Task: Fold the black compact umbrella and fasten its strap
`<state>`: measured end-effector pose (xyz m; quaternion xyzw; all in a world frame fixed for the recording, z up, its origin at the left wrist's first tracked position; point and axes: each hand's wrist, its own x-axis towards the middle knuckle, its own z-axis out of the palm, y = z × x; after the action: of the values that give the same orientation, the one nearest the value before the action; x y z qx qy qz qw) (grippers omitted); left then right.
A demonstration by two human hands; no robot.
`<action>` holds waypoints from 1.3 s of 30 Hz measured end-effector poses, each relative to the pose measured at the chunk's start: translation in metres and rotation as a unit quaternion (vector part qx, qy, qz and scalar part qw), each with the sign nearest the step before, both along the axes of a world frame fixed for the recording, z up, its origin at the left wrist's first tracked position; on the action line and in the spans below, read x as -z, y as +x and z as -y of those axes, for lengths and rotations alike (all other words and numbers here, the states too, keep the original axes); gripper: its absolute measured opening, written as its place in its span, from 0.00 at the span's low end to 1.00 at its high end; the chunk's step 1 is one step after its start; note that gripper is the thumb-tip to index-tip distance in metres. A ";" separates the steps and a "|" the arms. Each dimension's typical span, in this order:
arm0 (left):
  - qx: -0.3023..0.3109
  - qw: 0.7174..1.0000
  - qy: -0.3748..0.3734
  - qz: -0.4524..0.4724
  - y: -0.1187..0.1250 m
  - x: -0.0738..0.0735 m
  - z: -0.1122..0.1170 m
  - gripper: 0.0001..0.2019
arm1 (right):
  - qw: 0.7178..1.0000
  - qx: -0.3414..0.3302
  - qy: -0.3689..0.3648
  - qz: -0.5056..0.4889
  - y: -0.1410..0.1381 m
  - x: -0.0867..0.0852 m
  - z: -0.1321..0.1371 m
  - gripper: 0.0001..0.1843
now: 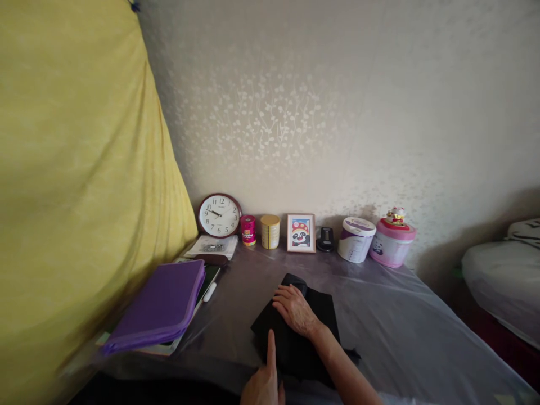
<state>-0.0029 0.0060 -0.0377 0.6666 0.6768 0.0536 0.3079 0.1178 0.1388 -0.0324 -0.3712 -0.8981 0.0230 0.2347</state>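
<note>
A piece of black fabric [324,315] lies folded on the table in front of me, with a dark strap-like end sticking out at its right side. My right hand [297,312] rests flat on its upper part, fingers stretched out and close together. Lower down, my left hand [264,385] is at the fabric's near left edge. Its index finger points straight forward over the cloth, while the other fingers are mostly hidden at the frame's bottom. Neither hand visibly grips anything.
A purple zip folder [160,304] lies on books at the left, beside a yellow curtain [84,169]. Along the wall stand a clock [220,215], small tins, a framed panda picture [301,233], a white tub [356,240] and a pink tub [391,244]. Plastic sheeting covers the table [388,315].
</note>
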 end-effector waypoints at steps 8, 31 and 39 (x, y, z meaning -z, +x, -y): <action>-0.010 1.000 -0.015 0.010 -0.001 0.010 -0.003 0.41 | 0.994 0.100 -0.003 0.044 0.014 0.000 -0.054 0.15; -0.019 0.999 0.023 0.043 -0.001 0.008 0.005 0.38 | 0.926 0.309 0.045 -0.210 0.076 0.010 -0.016 0.18; -0.048 0.994 0.054 0.081 0.000 0.011 0.003 0.35 | 0.861 0.364 -0.167 -0.314 0.086 0.017 0.051 0.26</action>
<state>-0.0028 0.0027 -0.0489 0.6422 0.6771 0.1586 0.3226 0.2038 0.0878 -0.0498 -0.6784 -0.5606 0.2010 0.4302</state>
